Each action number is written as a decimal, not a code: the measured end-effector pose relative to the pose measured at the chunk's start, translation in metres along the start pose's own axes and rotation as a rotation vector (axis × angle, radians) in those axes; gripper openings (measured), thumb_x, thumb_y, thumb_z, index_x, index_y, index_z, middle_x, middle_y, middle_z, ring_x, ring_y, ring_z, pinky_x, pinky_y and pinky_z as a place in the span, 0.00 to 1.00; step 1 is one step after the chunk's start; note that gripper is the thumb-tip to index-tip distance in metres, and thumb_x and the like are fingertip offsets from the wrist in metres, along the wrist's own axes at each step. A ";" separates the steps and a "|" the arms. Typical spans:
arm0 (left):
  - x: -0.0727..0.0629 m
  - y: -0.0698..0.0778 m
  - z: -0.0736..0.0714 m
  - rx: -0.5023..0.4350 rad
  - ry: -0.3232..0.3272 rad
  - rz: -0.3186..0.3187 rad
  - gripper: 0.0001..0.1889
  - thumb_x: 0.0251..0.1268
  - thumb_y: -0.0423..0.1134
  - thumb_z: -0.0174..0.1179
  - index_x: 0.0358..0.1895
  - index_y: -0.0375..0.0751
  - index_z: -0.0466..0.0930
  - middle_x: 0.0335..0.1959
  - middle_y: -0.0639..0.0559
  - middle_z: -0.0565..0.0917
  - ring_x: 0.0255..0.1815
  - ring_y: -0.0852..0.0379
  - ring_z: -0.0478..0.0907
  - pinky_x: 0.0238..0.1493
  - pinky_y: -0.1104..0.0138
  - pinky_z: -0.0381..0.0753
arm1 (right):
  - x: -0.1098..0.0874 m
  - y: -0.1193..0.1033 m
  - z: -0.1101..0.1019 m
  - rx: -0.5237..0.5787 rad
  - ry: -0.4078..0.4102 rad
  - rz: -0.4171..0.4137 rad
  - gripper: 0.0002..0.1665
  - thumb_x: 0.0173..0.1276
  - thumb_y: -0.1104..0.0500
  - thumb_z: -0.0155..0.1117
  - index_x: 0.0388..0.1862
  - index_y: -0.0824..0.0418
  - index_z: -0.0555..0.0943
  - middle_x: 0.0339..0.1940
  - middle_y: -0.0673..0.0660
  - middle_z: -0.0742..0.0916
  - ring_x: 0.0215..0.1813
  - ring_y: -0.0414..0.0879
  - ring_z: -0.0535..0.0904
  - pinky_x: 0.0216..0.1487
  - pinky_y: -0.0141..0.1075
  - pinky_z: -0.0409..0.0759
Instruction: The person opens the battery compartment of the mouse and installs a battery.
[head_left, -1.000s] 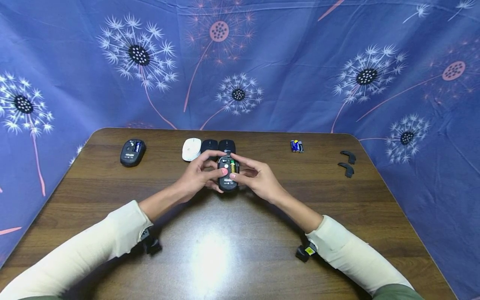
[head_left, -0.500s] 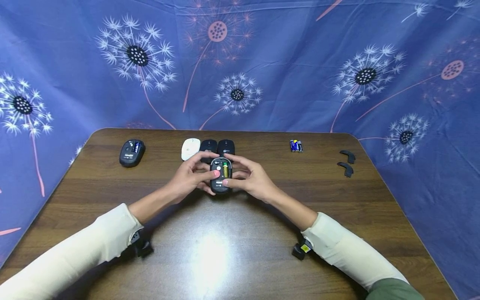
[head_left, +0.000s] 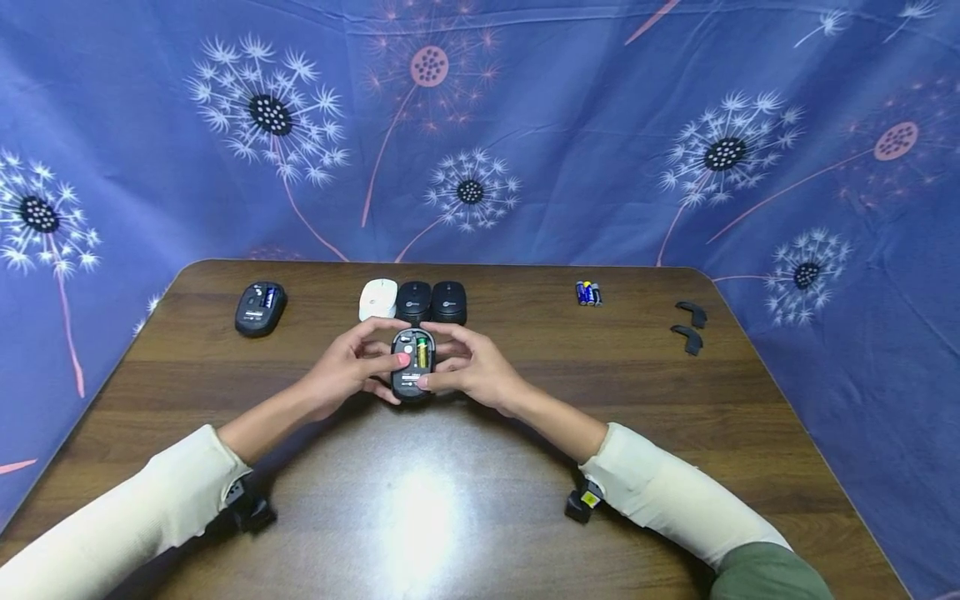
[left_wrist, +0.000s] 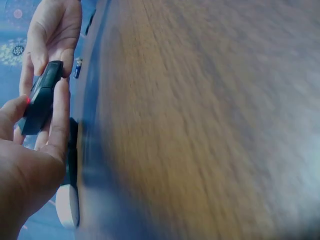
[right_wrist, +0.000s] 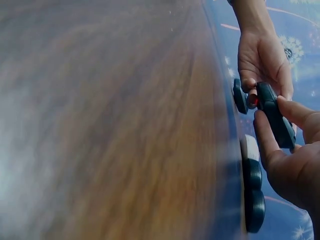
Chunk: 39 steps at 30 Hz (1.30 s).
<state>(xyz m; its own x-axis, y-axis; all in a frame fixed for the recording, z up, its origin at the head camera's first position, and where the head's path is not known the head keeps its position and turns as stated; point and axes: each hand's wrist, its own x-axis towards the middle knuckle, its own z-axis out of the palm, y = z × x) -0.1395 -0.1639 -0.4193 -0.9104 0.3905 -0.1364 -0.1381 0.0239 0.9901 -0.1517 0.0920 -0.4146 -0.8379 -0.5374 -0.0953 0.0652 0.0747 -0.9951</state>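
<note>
While gripped from both sides: black oval plastic mouse [head_left: 412, 372], underside up, held off the brown wood-grain table [head_left: 600, 383], near its middle.
Left hand [head_left: 347, 367]: pinching the mouse's left side, thumb on its underside; red glow at the thumb tip.
Right hand [head_left: 474, 367]: pinching the right side, thumb toward the near end.
Green-and-gold cylindrical battery [head_left: 422, 353]: in the uncovered recess; whether fully seated, cannot tell. Could drop out if the mouse tips over, with no cover holding it.
Slip hazard: a thumb easing off might let the mouse fall.
Just beyond fingertips: white rounded mouse [head_left: 378, 300], two black rounded mice [head_left: 448, 302] in a row; likely knocked if the hands push forward.
Far left: black oval mouse with blue battery [head_left: 260, 311], underside up.
Right: blue, yellow and silver cylindrical batteries [head_left: 588, 293], grouped; beyond them, two black curved plastic pieces [head_left: 687, 340], well apart from the hands.
</note>
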 end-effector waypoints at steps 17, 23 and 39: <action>-0.024 0.002 -0.032 0.081 -0.031 -0.114 0.32 0.87 0.31 0.61 0.86 0.40 0.61 0.49 0.42 0.90 0.43 0.48 0.94 0.47 0.48 0.99 | 0.021 -0.001 0.034 -0.080 -0.045 0.048 0.50 0.68 0.70 0.82 0.87 0.59 0.73 0.63 0.73 0.91 0.46 0.43 0.93 0.53 0.39 0.97; -0.029 0.002 -0.042 0.101 -0.013 -0.137 0.33 0.88 0.31 0.59 0.87 0.39 0.58 0.48 0.44 0.90 0.43 0.50 0.94 0.48 0.51 0.99 | 0.033 -0.002 0.043 -0.168 -0.017 0.045 0.49 0.65 0.67 0.87 0.84 0.56 0.78 0.54 0.69 0.94 0.46 0.41 0.90 0.48 0.34 0.95; -0.039 0.000 -0.065 0.195 0.108 -0.137 0.33 0.87 0.35 0.62 0.86 0.39 0.61 0.49 0.51 0.91 0.43 0.56 0.93 0.45 0.59 0.98 | 0.062 -0.008 0.071 0.001 -0.011 0.180 0.52 0.63 0.78 0.83 0.85 0.55 0.77 0.35 0.54 0.81 0.33 0.43 0.85 0.45 0.40 0.98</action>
<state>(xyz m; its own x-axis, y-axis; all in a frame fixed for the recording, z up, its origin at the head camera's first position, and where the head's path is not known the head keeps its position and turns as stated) -0.1291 -0.2387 -0.4156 -0.9261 0.2710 -0.2624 -0.1951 0.2511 0.9481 -0.1662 -0.0014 -0.4146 -0.8065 -0.5247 -0.2723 0.2144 0.1697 -0.9619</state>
